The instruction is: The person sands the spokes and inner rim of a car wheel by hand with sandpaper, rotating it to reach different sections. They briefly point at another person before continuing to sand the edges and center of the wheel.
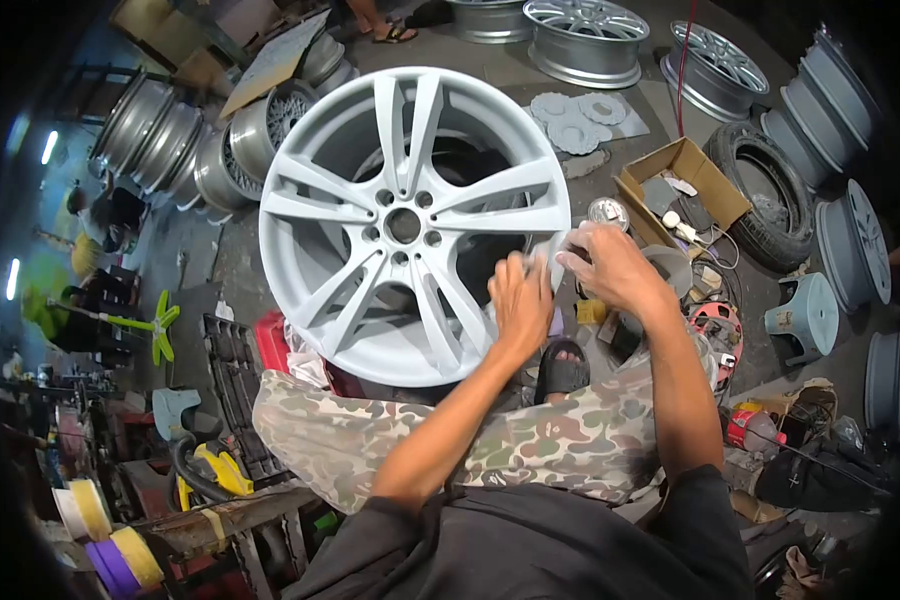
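A large pale grey alloy wheel (410, 220) with paired spokes lies flat in front of me, resting over my lap. My left hand (520, 300) presses on the wheel's lower right rim, fingers curled against it. My right hand (610, 265) grips the outer right edge of the rim, pinching a small pale piece, perhaps sandpaper or cloth (560, 245), against it. What exactly that piece is I cannot make out.
Several more rims stand stacked at left (170, 145), back (585, 40) and right (850, 240). A tyre (770, 195) and an open cardboard box (680, 190) of small parts sit right. Tape rolls (100, 530) lie lower left. My sandalled foot (565, 370) is below the wheel.
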`<state>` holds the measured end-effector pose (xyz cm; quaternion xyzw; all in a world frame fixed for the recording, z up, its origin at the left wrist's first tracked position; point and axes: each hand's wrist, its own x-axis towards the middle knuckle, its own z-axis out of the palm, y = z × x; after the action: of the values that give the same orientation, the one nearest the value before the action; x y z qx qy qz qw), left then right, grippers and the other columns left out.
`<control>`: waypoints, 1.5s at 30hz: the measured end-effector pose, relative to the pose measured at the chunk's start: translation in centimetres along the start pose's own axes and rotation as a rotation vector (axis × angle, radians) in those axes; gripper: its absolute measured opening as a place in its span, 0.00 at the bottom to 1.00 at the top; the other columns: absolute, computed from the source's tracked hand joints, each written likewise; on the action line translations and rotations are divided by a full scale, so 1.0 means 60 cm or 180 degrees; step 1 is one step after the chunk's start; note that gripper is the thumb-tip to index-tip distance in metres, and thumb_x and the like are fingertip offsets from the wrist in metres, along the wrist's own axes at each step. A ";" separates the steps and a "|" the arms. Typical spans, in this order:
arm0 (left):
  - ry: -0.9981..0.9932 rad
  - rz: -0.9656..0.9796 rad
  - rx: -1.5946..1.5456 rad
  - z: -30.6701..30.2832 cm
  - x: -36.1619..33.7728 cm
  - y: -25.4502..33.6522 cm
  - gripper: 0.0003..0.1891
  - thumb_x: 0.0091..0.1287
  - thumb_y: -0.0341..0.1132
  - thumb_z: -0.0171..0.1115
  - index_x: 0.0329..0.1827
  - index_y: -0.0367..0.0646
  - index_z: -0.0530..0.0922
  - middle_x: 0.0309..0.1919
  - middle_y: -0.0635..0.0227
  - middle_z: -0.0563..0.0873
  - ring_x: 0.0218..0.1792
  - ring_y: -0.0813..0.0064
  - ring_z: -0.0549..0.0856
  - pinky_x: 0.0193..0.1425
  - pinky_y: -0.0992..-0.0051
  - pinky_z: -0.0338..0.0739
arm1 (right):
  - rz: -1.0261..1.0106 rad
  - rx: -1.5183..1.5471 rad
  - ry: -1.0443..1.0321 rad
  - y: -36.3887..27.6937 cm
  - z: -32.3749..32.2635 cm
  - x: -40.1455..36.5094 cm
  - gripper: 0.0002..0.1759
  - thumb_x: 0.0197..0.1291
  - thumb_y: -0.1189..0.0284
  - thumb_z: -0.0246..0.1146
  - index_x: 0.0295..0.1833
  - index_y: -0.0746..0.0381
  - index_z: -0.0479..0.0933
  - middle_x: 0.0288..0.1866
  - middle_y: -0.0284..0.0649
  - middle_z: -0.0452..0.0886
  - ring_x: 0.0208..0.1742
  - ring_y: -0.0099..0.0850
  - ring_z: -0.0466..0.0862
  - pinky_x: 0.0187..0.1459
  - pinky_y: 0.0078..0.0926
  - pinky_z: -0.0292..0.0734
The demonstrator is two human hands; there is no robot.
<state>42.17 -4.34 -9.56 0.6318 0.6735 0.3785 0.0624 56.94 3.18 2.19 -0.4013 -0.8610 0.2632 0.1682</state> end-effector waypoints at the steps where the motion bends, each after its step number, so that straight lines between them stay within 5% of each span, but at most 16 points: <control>1: -0.0134 -0.0142 -0.0019 -0.007 -0.029 -0.003 0.16 0.76 0.34 0.60 0.60 0.37 0.87 0.50 0.56 0.80 0.53 0.53 0.77 0.56 0.57 0.70 | 0.0019 -0.0087 0.0016 0.005 -0.001 0.003 0.15 0.69 0.66 0.68 0.46 0.70 0.86 0.45 0.58 0.85 0.50 0.58 0.85 0.55 0.51 0.80; 10: -0.0002 -0.0336 -0.0380 0.024 0.019 0.014 0.18 0.78 0.34 0.58 0.65 0.38 0.84 0.50 0.55 0.79 0.54 0.52 0.77 0.56 0.53 0.70 | -0.0015 0.0083 0.0171 0.011 -0.017 0.003 0.14 0.69 0.66 0.67 0.44 0.69 0.85 0.40 0.56 0.82 0.46 0.58 0.83 0.50 0.50 0.77; 16: -0.0299 0.0113 -0.0126 -0.052 -0.096 -0.014 0.18 0.76 0.32 0.60 0.65 0.39 0.85 0.53 0.57 0.82 0.54 0.55 0.78 0.57 0.57 0.71 | 0.0261 0.0133 0.0420 0.009 -0.036 -0.011 0.13 0.69 0.67 0.68 0.44 0.69 0.86 0.39 0.56 0.83 0.45 0.57 0.83 0.49 0.50 0.76; 21: 0.0224 0.0395 -0.0285 0.012 0.012 0.005 0.20 0.76 0.30 0.59 0.69 0.36 0.80 0.55 0.55 0.82 0.56 0.53 0.78 0.60 0.58 0.72 | 0.0168 0.0196 0.0324 0.016 -0.021 -0.013 0.13 0.69 0.68 0.68 0.45 0.69 0.86 0.39 0.56 0.84 0.44 0.57 0.83 0.49 0.50 0.76; 28: -0.0321 0.0321 -0.0150 -0.055 -0.103 -0.006 0.22 0.74 0.32 0.63 0.70 0.39 0.80 0.56 0.56 0.82 0.58 0.52 0.77 0.63 0.53 0.71 | 0.0340 0.0069 0.0333 0.020 -0.033 -0.012 0.14 0.70 0.67 0.68 0.46 0.69 0.86 0.40 0.57 0.84 0.44 0.57 0.83 0.50 0.49 0.77; 33: 0.0147 0.0852 0.0220 0.008 -0.002 0.007 0.25 0.73 0.31 0.63 0.74 0.38 0.75 0.59 0.57 0.80 0.62 0.52 0.77 0.66 0.52 0.70 | 0.0134 0.0151 0.0134 0.015 -0.019 -0.003 0.13 0.70 0.67 0.67 0.48 0.68 0.86 0.43 0.56 0.84 0.48 0.56 0.83 0.52 0.48 0.77; 41: -0.0216 0.1115 0.0508 -0.042 -0.103 -0.033 0.27 0.71 0.33 0.66 0.73 0.39 0.78 0.62 0.59 0.80 0.64 0.55 0.77 0.68 0.54 0.71 | 0.0276 0.0048 0.0637 0.040 -0.038 -0.025 0.14 0.69 0.67 0.68 0.45 0.69 0.86 0.39 0.57 0.85 0.42 0.56 0.85 0.47 0.48 0.78; 45: -0.0002 0.1356 0.0669 -0.011 -0.015 -0.010 0.28 0.70 0.32 0.67 0.74 0.39 0.77 0.63 0.59 0.80 0.65 0.55 0.77 0.70 0.56 0.69 | 0.0484 0.0139 0.0289 0.020 -0.040 -0.022 0.13 0.70 0.68 0.68 0.46 0.70 0.85 0.42 0.53 0.86 0.45 0.50 0.85 0.51 0.41 0.78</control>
<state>41.49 -5.41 -9.78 0.7628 0.5606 0.3108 -0.0848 59.67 3.56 3.33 -0.4732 -0.8136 0.2755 0.1953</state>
